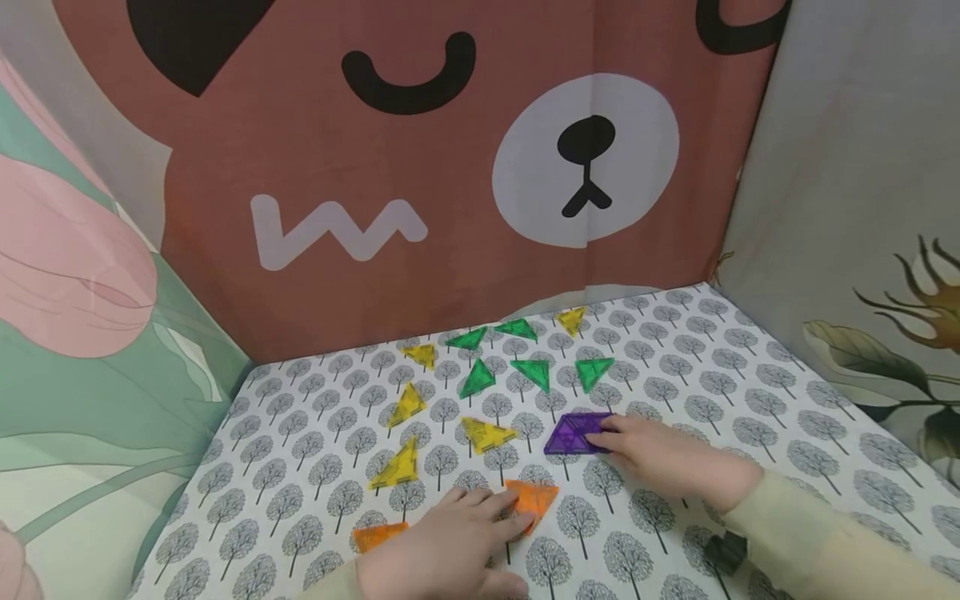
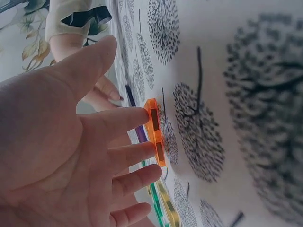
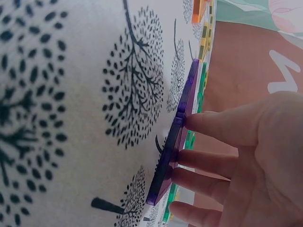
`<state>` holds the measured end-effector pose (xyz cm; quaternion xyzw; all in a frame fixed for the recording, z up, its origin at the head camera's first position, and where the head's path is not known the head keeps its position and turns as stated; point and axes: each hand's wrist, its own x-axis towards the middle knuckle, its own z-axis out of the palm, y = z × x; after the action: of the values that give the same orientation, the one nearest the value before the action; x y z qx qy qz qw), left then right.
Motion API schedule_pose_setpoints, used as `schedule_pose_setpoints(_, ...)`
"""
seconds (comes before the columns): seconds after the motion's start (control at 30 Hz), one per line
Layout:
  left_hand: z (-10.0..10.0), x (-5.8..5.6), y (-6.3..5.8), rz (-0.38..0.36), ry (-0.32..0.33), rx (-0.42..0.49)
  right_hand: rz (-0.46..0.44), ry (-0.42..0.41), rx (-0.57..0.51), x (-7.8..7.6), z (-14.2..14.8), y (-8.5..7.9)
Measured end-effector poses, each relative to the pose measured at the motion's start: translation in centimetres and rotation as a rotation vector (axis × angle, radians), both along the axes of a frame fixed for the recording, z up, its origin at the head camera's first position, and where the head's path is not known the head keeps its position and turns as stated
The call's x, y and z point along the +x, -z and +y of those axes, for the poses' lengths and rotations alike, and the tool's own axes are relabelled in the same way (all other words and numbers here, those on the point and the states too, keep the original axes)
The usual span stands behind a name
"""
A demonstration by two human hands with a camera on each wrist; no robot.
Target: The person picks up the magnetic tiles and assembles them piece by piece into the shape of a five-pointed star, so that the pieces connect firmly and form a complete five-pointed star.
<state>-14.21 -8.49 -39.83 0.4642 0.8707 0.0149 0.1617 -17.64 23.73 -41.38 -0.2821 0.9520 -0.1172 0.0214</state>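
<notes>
My left hand (image 1: 453, 542) lies over the cloth with its fingers extended, fingertips on an orange triangular magnetic tile (image 1: 542, 500). In the left wrist view those fingertips meet the top of the orange tile (image 2: 152, 130), and the thumb stands apart. Farther right, my right hand (image 1: 648, 452) reaches to a group of purple triangular tiles (image 1: 567, 436) set edge to edge. The right wrist view has its thumb and fairly straight fingers resting on the purple tiles (image 3: 174, 137), which lie flat. Part of the purple group is hidden under the fingers.
A second orange tile (image 1: 381, 535) lies partly behind my left hand. Several yellow triangles (image 1: 487, 434) and several green triangles (image 1: 534, 373) are spread farther back on the tree-print cloth (image 1: 720, 367). A brown bear-print curtain (image 1: 315, 308) rises behind, with printed curtains on both sides.
</notes>
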Motion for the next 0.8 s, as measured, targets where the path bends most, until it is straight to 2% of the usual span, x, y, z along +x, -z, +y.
schedule_pose_setpoints(0.27,2.7,-0.8,0.2,0.039,0.022,-0.022,-0.021,0.012,0.015,-0.1,0.0,0.0)
schedule_pose_setpoints(0.5,4.7,-1.1,0.4,0.132,0.026,-0.045,-0.001,-0.009,0.015,0.0,-0.1,-0.2)
schedule_pose_setpoints(0.8,6.0,-1.4,0.5,0.144,-0.016,-0.068,-0.001,-0.003,0.015,0.1,-0.1,-0.1)
